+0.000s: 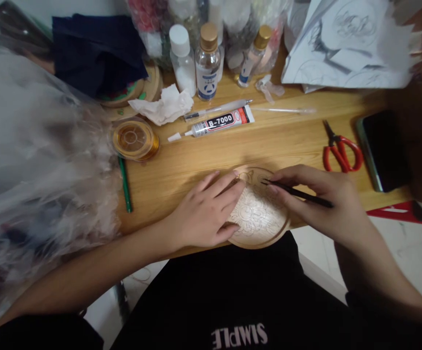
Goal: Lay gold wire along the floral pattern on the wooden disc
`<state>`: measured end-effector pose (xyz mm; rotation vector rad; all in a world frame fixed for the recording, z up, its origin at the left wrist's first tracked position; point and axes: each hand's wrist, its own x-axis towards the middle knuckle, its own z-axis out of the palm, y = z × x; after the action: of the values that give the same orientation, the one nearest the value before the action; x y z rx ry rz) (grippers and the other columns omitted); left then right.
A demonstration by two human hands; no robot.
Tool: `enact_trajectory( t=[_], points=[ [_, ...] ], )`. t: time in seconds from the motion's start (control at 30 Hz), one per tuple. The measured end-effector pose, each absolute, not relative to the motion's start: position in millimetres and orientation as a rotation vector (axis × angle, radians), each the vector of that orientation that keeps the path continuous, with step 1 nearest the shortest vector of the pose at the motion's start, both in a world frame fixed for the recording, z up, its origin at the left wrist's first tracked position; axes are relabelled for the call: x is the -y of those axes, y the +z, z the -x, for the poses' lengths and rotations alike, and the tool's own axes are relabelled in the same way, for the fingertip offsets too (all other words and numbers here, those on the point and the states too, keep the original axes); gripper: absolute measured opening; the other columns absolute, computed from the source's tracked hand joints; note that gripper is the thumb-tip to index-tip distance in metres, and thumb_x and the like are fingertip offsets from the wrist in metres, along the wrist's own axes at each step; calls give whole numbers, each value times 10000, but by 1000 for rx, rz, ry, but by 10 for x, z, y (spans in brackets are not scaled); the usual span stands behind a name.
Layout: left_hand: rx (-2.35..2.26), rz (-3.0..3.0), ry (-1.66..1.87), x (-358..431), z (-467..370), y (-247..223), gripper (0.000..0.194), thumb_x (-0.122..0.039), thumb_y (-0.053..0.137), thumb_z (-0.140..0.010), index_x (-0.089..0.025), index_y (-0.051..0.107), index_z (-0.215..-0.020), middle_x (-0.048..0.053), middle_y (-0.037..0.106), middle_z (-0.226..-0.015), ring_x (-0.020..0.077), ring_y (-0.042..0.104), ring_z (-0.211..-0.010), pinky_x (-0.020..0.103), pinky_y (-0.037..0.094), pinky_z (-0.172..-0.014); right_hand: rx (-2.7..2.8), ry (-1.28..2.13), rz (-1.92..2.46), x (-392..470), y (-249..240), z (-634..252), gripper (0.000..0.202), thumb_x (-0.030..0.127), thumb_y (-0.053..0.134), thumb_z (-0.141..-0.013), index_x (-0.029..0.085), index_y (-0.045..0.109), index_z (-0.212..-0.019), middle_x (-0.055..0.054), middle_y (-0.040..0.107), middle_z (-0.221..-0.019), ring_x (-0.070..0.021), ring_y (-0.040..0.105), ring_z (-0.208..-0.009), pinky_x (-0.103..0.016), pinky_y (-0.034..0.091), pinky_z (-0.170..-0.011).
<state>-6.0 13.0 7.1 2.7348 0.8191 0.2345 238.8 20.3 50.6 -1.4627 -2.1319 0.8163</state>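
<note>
A round pale board [258, 218] with a raised rim and fine curling line patterns lies at the table's front edge, its lower part overhanging my lap. My left hand [211, 209] rests flat on its left side, fingers spread, covering part of the pattern. From the right, my right hand [316, 194] pinches a pair of black tweezers [301, 194]. Their pointed tips touch or hover just over the upper part of the board; which of these I cannot tell. Anything between the tips is too small to make out.
Behind the board lie a B-7000 glue tube [221, 121], a pen [218, 109] and capped bottles [208, 63]. A spool of golden wire [134, 139] and a green pencil [125, 184] sit left, beside plastic wrap [50, 160]. Red-handled pliers [342, 150] and a phone [383, 150] lie right.
</note>
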Motion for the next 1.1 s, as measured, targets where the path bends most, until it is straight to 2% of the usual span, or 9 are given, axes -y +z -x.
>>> enact_trajectory(
  t=[0.1,0.33,0.43,0.67,0.9,1.1],
  points=[
    [-828,-2741,221,-127,59,66,624,-495,494,-971,-47,504,-1405,138,542,-1468,292,350,-1451,420,253,-1194,2158,762,1436,-178,492,-2345,101,283,674,-899,196,708,-938,-15,757,-816,-140,708,-672,-242,536,-567],
    [-837,-2759,312,-122,51,64,579,-478,526,-954,-40,565,-1330,134,581,-1425,296,370,-1433,411,260,-1180,2186,725,1316,-178,442,-2234,45,209,661,-912,187,693,-936,0,749,-819,-102,688,-656,-210,535,-602],
    [-830,-2749,285,-118,52,62,575,-478,523,-958,-45,565,-1335,127,578,-1430,297,366,-1438,415,248,-1186,2160,760,1321,-186,432,-2207,109,186,645,-911,208,703,-1000,-6,765,-881,-123,718,-709,-233,582,-663],
    [-837,-2759,247,-119,56,46,622,-527,492,-962,-75,525,-1388,101,554,-1464,283,347,-1450,411,213,-1209,1970,785,1430,-101,386,-2137,98,185,640,-897,192,715,-961,-48,782,-898,-167,749,-739,-270,628,-669],
    [-840,-2763,239,-109,37,35,576,-547,515,-951,-109,599,-1315,110,557,-1456,284,375,-1445,406,238,-1207,1883,769,1426,-52,296,-2145,80,211,631,-894,174,702,-890,-30,754,-762,-139,711,-619,-233,599,-568],
    [-889,-2859,248,-87,6,79,578,-556,528,-939,-98,632,-1277,120,597,-1409,286,452,-1380,392,300,-1169,1956,686,1375,26,245,-2136,72,223,600,-926,191,661,-907,-28,742,-762,-150,717,-635,-256,607,-588]
  ],
)
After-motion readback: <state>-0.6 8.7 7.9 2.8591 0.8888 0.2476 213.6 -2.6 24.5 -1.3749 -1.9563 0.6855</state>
